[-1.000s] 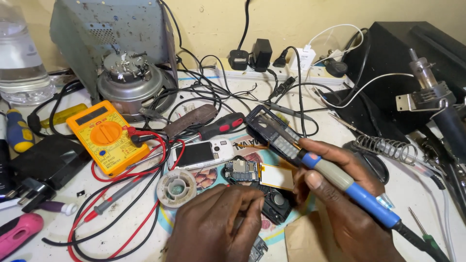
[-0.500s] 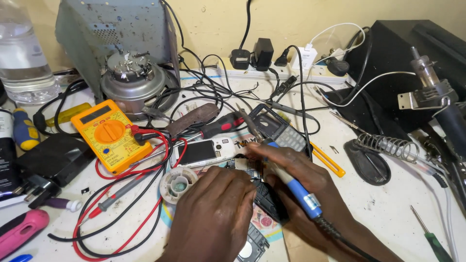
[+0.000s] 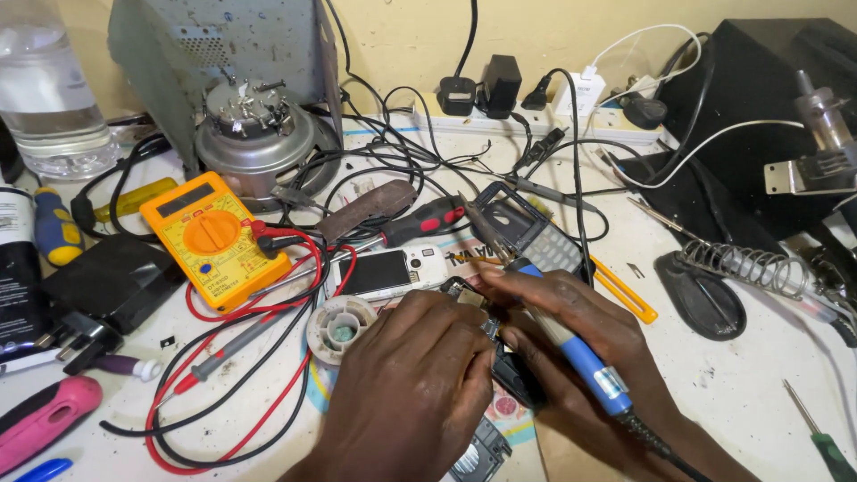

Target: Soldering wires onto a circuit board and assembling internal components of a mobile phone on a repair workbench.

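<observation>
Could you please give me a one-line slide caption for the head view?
Right hand holds a blue soldering iron over a small circuit board, steadied by the left hand.

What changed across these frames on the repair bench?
The right hand swung the blue soldering iron down from raised to over the small circuit board; the left hand closed in over it. The yellow multimeter and white phone stayed put.

My hands (image 3: pixel 500 357) meet over a small circuit board (image 3: pixel 513 366) at the front of the surface (image 3: pixel 741 393), with the solder reel (image 3: pixel 341 327) and multimeter (image 3: pixel 212 239) to their left, a phone (image 3: pixel 388 270) and calculator (image 3: pixel 527 228) just behind them, the iron stand (image 3: pixel 723 277) to the right, and the power strip (image 3: pixel 536 116) along the back wall.
</observation>
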